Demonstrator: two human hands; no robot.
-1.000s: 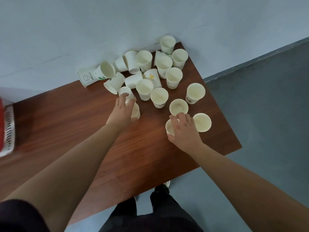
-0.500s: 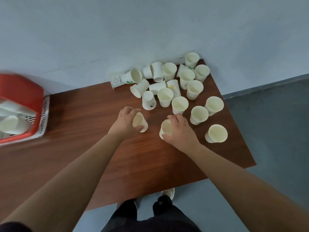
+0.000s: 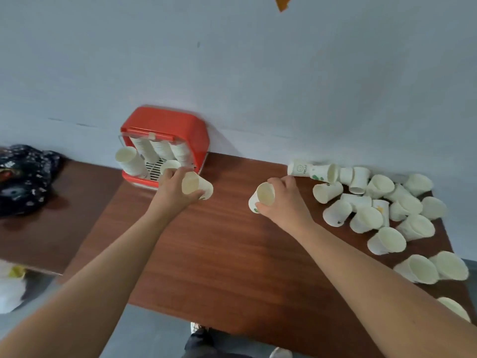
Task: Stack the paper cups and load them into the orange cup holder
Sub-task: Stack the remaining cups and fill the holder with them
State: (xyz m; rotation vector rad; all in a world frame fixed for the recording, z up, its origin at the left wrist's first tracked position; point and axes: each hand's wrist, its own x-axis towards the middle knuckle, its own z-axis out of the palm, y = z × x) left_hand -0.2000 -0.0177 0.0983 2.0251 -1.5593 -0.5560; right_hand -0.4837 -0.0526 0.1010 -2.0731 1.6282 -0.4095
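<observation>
My left hand grips a white paper cup, tilted with its mouth toward me, just in front of the orange cup holder. The holder stands against the wall and holds several stacks of cups, with one stack leaning out at its left. My right hand holds another paper cup above the middle of the wooden table. Several loose paper cups, some upright and some on their sides, are scattered at the table's right end.
A dark patterned cloth bundle lies on a lower surface at the left. White and yellow objects sit at the lower left edge. A grey wall backs the table. My shoes show below the table's front edge.
Each hand has lifted a cup and carried it left, away from the cluster. The view has swung left, bringing the whole orange holder into sight; my left hand is now right in front of it.
</observation>
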